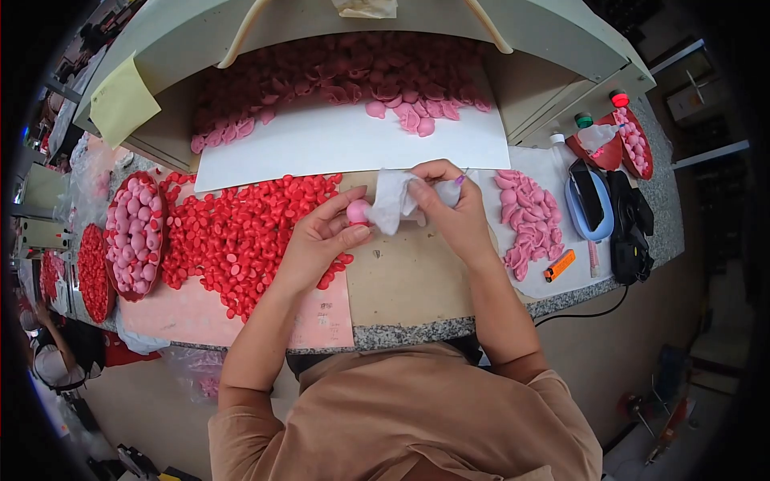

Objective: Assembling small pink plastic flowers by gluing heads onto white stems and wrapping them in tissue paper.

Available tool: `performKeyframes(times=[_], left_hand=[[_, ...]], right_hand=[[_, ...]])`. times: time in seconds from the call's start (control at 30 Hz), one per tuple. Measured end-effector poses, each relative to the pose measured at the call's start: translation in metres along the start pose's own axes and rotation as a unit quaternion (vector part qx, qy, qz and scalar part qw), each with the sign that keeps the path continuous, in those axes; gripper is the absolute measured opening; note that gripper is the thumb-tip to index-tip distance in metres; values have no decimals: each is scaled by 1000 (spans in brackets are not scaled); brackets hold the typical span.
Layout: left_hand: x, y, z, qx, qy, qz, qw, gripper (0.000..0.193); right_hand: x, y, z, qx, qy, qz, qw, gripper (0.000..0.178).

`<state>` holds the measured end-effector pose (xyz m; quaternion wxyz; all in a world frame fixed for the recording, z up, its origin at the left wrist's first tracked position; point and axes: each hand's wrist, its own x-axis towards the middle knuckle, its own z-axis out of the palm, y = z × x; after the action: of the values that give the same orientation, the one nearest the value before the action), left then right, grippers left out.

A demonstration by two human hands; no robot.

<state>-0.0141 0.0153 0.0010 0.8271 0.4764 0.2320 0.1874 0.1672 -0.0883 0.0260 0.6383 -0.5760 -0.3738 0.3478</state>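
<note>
My left hand (pixel 319 240) pinches a small round pink piece (pixel 358 212) between thumb and fingertips, above the bare tan work surface (pixel 409 280). Against its right side is a crumpled white cloth (pixel 391 199), gripped by my right hand (pixel 461 210) with thumb and fingers closed. A pale, partly hidden thing with a bit of purple shows by the right fingers; what it is I cannot make out. Left of my left hand spreads a heap of small glossy red pieces (pixel 233 232). Pink curved, shell-like pieces (pixel 529 220) lie on white paper to the right of my right hand.
Ahead, a box-like hood (pixel 561 48) shelters many pink pieces (pixel 345 72) on a white board (pixel 321 144). Red trays (pixel 110 276) with pink and red pieces stand left. At right are an orange lighter (pixel 560 265), a phone (pixel 587 195) on a blue container, a black bag (pixel 630 224) and bottles.
</note>
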Motion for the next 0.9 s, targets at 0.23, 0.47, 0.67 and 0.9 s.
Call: performKeyframes(times=[0.23, 0.47, 0.67, 0.9], left_hand=[[-5, -4, 4, 105, -4, 33, 994, 48], [-5, -3, 6, 158, 35, 12, 987, 41], [-6, -4, 4, 112, -2, -7, 994, 39], [-8, -8, 6, 196, 1, 35, 980, 35]], right_hand=[[-3, 18, 24, -104, -125, -13, 987, 21], [-3, 12, 23, -83, -112, 105, 985, 22], [-1, 6, 7, 23, -197, 108, 974, 24], [-2, 8, 13, -40, -187, 119, 974, 26]])
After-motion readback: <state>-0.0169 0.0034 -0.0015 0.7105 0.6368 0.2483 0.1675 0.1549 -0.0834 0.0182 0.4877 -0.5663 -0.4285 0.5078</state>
